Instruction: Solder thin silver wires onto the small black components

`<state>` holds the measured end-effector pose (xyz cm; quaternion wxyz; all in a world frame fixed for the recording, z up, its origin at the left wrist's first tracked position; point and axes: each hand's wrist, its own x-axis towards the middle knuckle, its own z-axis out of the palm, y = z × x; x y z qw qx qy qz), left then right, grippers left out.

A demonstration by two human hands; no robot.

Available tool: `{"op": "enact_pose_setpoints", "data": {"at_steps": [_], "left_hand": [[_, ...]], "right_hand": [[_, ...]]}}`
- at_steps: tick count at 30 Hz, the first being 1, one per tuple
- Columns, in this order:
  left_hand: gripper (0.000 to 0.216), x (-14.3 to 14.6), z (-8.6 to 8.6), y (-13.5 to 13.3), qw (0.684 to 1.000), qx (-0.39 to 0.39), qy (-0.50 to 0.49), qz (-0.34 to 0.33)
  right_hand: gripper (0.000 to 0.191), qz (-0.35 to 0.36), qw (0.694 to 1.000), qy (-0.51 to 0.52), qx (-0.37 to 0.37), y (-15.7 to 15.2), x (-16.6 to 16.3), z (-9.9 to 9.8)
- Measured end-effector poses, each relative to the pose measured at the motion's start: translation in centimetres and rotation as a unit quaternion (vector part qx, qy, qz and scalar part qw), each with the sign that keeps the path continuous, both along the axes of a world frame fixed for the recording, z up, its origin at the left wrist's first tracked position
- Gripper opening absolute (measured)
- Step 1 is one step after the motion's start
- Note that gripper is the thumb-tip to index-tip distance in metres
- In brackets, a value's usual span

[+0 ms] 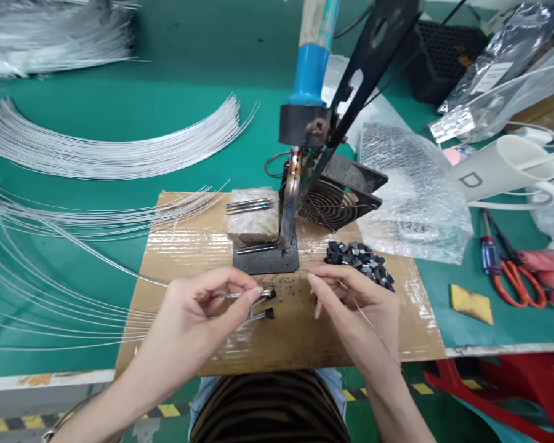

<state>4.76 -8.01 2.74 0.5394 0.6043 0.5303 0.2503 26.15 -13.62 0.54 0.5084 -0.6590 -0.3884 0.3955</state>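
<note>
My left hand (203,314) is closed, thumb against forefinger, on a thin white wire (231,295) with a small black connector (271,295) at its end. Just below lies another wire end with a black connector (269,314). My right hand (357,314) pinches a thin silvery solder wire (369,323) that trails back over the wrist. Between and beyond both hands, a soldering iron (309,74) with a blue handle is clamped pointing down, its tip over a dark metal plate (268,263). A pile of small black connectors (362,261) sits beyond my right hand.
Brown cardboard (175,246) covers the green table's front. White wire bundles (120,157) lie at left. A wrapped block (253,227) and a small fan (335,194) flank the iron. Bubble wrap (410,191), a white mug (503,169), a yellow sponge (471,303) and scissors (519,283) are right.
</note>
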Motion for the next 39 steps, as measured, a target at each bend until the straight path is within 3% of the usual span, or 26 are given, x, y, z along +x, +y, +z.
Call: {"op": "enact_pose_setpoints", "data": {"at_steps": [15, 24, 33, 39], "left_hand": [[0.007, 0.6, 0.6, 0.2, 1.0, -0.008, 0.002, -0.002], [0.018, 0.7, 1.2, -0.1, 0.994, 0.029, 0.094, -0.042], [0.013, 1.2, 1.8, 0.3, 0.999, -0.021, -0.013, -0.043], [0.011, 1.2, 1.8, 0.1, 0.998, -0.022, -0.033, -0.042]], "right_hand": [[0.012, 0.047, 0.99, 0.132, 0.021, -0.5, -1.8, 0.2], [0.009, 0.047, 0.982, 0.183, 0.012, -0.3, -2.9, 0.2], [0.008, 0.059, 0.975, 0.212, 0.018, -0.3, -3.4, 0.3], [0.009, 0.057, 0.974, 0.218, 0.021, -0.2, -3.5, 0.3]]}}
